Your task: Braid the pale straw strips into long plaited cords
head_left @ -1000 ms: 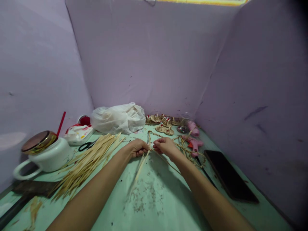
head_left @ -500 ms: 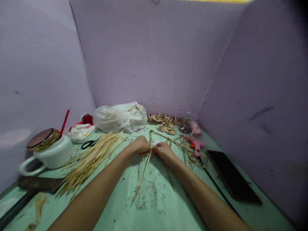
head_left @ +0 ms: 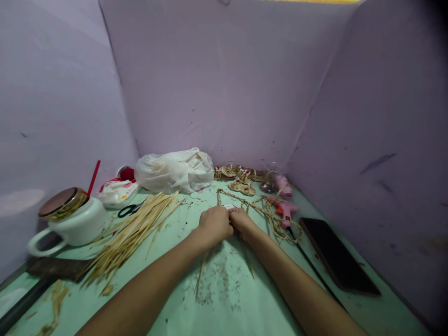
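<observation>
My left hand (head_left: 216,222) is closed around a braided straw cord (head_left: 219,198), its knuckles covering the stretch between the fingers. Pressed up beside it, my right hand (head_left: 240,220) pinches at the same spot. Loose straw ends (head_left: 201,275) hang below the left hand toward me, and others trail under the right wrist. The finished braid runs back from the hands, bends, and goes off right into a loose tangle of cord (head_left: 275,219) by a pink glue gun (head_left: 286,211). A bundle of dry straw strips (head_left: 131,235) lies left of my forearm.
On the left stand a white mug (head_left: 82,224) with a lid, scissors (head_left: 130,210) and a hammer-like tool (head_left: 58,268). A white plastic bag (head_left: 175,170) and woven straw ornaments (head_left: 242,187) sit at the back. A black phone (head_left: 339,256) lies right, beside the glue gun's cable.
My left hand has moved right and turned over the cord, now meeting my right hand. The cord and straw between them are mostly covered now.
</observation>
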Demonstrator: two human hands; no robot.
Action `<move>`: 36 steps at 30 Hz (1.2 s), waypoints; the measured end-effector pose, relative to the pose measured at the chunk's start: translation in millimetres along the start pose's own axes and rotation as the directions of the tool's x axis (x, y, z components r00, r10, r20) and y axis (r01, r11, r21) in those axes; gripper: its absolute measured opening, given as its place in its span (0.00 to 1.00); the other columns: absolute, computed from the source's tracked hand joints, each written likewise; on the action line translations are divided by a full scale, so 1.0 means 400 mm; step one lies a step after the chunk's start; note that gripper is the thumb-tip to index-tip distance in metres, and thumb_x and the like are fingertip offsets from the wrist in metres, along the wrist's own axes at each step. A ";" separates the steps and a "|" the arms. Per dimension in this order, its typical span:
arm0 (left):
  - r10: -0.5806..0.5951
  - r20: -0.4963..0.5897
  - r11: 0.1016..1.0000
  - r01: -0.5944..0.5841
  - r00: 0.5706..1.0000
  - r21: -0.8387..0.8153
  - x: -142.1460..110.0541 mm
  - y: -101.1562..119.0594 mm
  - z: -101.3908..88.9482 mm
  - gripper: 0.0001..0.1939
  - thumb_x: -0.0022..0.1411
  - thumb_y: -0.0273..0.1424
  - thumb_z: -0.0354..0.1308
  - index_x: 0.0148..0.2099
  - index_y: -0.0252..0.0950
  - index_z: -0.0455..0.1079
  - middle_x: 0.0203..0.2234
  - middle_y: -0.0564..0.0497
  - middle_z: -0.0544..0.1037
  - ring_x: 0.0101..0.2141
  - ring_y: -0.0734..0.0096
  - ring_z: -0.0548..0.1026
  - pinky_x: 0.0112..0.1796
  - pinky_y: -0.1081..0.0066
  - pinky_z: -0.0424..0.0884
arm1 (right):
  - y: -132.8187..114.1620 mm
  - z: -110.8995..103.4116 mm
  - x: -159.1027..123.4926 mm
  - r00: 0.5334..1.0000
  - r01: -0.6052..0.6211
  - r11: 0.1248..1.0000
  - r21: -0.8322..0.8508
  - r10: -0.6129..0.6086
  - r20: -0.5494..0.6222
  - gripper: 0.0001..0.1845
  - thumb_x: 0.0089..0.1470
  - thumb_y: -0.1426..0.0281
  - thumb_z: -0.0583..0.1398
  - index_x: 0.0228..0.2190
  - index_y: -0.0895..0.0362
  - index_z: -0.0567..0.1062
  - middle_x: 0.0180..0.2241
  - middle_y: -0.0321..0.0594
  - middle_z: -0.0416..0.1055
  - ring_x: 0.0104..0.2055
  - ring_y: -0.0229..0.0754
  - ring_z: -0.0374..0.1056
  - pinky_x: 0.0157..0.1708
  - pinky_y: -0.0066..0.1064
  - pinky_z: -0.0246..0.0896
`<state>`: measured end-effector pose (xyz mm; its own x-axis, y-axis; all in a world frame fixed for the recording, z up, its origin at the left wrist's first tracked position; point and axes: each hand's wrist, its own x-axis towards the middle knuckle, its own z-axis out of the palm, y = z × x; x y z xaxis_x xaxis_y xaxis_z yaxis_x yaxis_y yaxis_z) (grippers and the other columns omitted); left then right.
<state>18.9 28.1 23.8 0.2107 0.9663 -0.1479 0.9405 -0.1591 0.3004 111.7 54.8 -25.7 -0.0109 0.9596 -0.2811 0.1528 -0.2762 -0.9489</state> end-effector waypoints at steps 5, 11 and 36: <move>0.069 -0.061 0.997 -0.070 0.996 -0.015 -0.002 0.005 0.017 0.13 0.43 0.28 0.57 0.36 0.34 0.71 0.31 0.42 0.74 0.37 0.60 0.72 0.35 0.73 0.65 | -0.002 -0.007 -0.004 0.998 -0.039 0.998 0.057 0.036 0.058 0.04 0.33 0.78 0.50 0.13 0.59 0.60 0.09 0.29 0.52 0.12 0.28 0.46 0.14 0.23 0.36; 0.002 0.128 0.974 0.027 0.992 -0.225 0.032 -0.039 -0.020 0.04 0.43 0.28 0.56 0.23 0.32 0.68 0.15 0.48 0.70 0.21 0.68 0.70 0.22 0.74 0.62 | -0.002 -0.021 0.004 0.987 -0.050 0.997 0.054 0.042 0.153 0.05 0.33 0.78 0.51 0.13 0.59 0.60 0.08 0.27 0.49 0.11 0.27 0.41 0.13 0.23 0.31; -0.205 0.363 0.646 0.405 0.909 -0.647 0.089 -0.086 0.007 0.12 0.49 0.24 0.53 0.16 0.31 0.59 0.07 0.54 0.60 0.10 0.81 0.57 0.15 0.78 0.52 | 0.004 -0.031 0.017 0.937 0.345 0.849 -0.401 -0.289 0.195 0.05 0.41 0.76 0.54 0.18 0.61 0.68 0.15 0.32 0.60 0.18 0.30 0.51 0.19 0.22 0.44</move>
<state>-5.4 67.4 5.7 0.0953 0.8374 -0.5383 0.5201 0.4191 0.7442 124.1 61.4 -27.3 -0.2467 0.9689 -0.0175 0.5221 0.1176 -0.8448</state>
